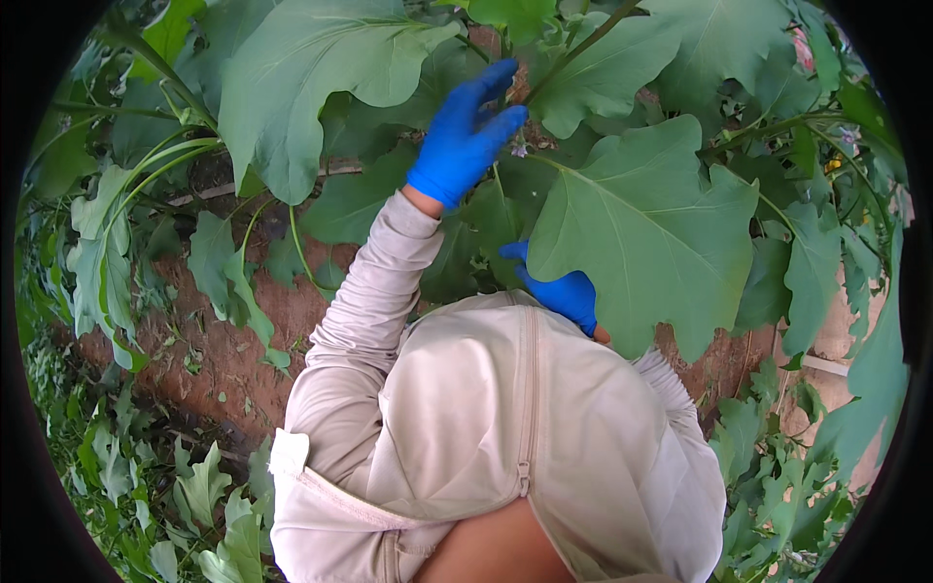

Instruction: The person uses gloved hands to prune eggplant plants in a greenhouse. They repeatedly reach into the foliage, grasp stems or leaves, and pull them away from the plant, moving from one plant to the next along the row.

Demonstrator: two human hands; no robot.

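My left hand [466, 135], in a blue glove, reaches into large-leaved plants that look like eggplant. Its thumb and fingers are spread around a gap beside a stem [583, 44], and nothing shows in its grasp. A small pale purple flower [519, 149] hangs just below the fingertips. My right hand [557, 291], also blue-gloved, is lower, close to my jacket [466, 379]. A broad green leaf [649, 226] covers much of it, so whether it holds anything is hidden.
Big leaves [313, 73] overhang from the top left and more stems cross at the right. Reddish-brown soil [219, 350] lies below, with leaf scraps on it. Low leafy plants [211, 495] grow at the lower left and lower right.
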